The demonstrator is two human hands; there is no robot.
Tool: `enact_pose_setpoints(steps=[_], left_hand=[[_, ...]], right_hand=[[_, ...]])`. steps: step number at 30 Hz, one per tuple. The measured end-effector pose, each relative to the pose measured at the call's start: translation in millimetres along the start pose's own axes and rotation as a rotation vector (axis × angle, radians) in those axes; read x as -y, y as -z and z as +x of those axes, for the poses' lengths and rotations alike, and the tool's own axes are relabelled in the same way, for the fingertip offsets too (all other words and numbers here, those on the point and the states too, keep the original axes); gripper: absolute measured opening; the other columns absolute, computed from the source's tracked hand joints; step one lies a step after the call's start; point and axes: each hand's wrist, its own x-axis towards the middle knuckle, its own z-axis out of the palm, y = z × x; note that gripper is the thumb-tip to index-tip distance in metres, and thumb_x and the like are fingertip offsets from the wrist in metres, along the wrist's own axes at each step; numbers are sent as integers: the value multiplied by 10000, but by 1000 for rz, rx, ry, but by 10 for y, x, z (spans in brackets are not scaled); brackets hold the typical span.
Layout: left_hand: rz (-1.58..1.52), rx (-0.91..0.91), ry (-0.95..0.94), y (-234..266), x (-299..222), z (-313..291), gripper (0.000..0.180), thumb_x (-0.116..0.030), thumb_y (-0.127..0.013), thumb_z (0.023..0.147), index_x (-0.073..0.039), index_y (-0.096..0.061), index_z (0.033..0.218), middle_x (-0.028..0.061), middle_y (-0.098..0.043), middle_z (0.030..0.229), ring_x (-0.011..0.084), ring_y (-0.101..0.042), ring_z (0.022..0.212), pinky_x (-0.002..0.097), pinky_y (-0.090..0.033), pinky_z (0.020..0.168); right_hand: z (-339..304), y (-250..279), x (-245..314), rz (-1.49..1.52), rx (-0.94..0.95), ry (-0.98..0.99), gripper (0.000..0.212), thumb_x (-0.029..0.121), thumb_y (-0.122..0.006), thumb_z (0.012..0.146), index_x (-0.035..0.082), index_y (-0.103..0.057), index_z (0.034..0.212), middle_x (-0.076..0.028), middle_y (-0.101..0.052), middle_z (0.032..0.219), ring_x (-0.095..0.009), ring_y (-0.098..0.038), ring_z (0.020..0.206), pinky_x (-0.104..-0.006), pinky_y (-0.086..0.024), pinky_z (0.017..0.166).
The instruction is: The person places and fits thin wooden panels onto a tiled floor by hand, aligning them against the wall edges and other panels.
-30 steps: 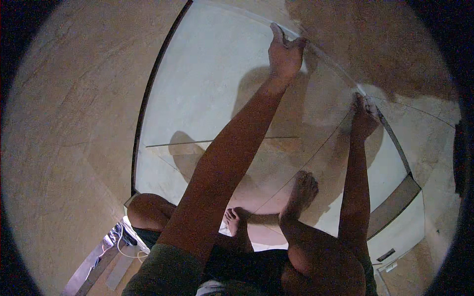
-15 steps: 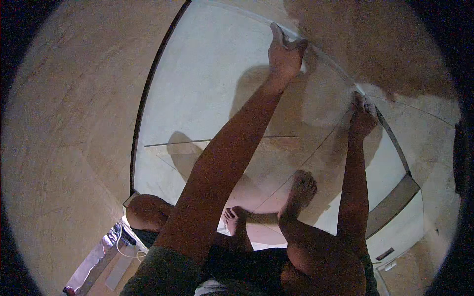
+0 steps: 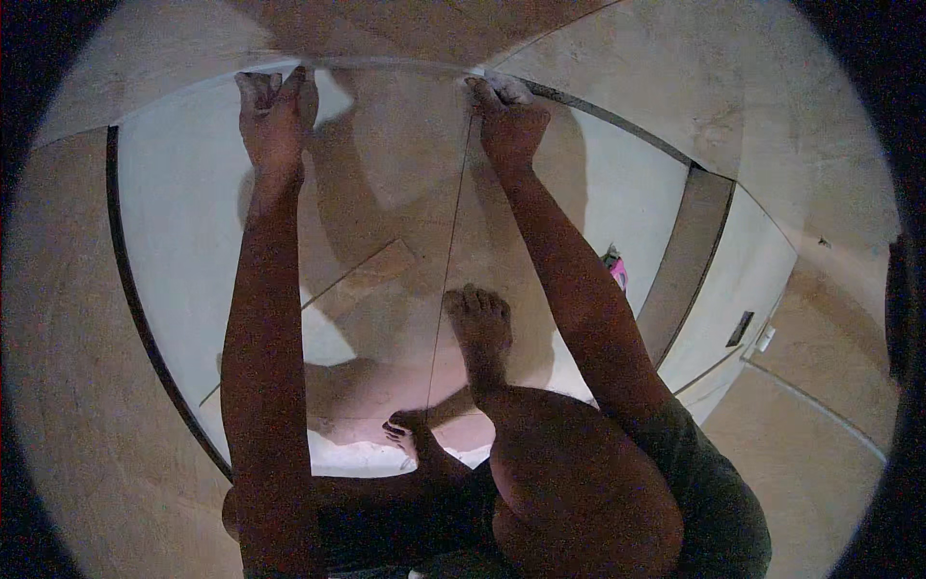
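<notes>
Both arms are stretched out, and here at the far edge of the pale floor (image 3: 637, 183) runs a whitish strip (image 3: 386, 64), bowing across between the two hands. The left hand (image 3: 277, 108) is up against its left part, fingers bent, thumb to the right, a small gap in that grip; whether it pinches the strip, I cannot tell. Over to the right hand (image 3: 508, 116), right at the strip's other visible stretch, grip curled nearly closed, something whitish about the fingers, and what it has hold of is unclear. Below, a bare foot (image 3: 479, 318) is planted between the forearms, a second foot (image 3: 403, 434) lower and to its left. Just beside the right forearm, partly hidden, a small pink object (image 3: 616, 271), and farther right, a grey-brown band (image 3: 690, 251).
</notes>
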Motion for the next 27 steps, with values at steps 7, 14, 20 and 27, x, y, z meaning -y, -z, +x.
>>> enact_pose_setpoints(steps=[7,14,20,27], left_hand=[[47,-5,-50,50,122,6,456,-163,-636,948,-2,-483,1346,101,-561,1306,222,-534,1172,370,-428,1009],[-46,-18,-14,-165,22,-160,577,-127,-693,906,-1,-428,1402,113,-546,1332,224,-524,1199,347,-436,1004],[41,-37,-51,0,70,-52,674,-115,-717,886,30,-361,1439,138,-544,1315,219,-548,1145,342,-439,992],[40,-22,-107,-29,176,-57,701,-112,-697,896,78,-304,1444,191,-547,1252,212,-567,1035,323,-469,917]], right_hand=[[-9,-68,73,-126,-54,-83,193,180,-716,872,3,-746,940,-74,-722,731,-137,-675,639,-293,-518,624],[-15,-30,-99,74,-45,-192,240,260,-711,853,20,-721,858,-126,-706,733,-235,-671,644,-367,-499,644],[-13,-56,113,-145,-29,-39,235,224,-700,873,-8,-729,894,-91,-708,698,-163,-677,631,-303,-513,627],[10,-61,-106,-230,-53,-37,241,231,-696,878,-8,-728,893,-96,-712,719,-160,-673,639,-313,-513,644]])
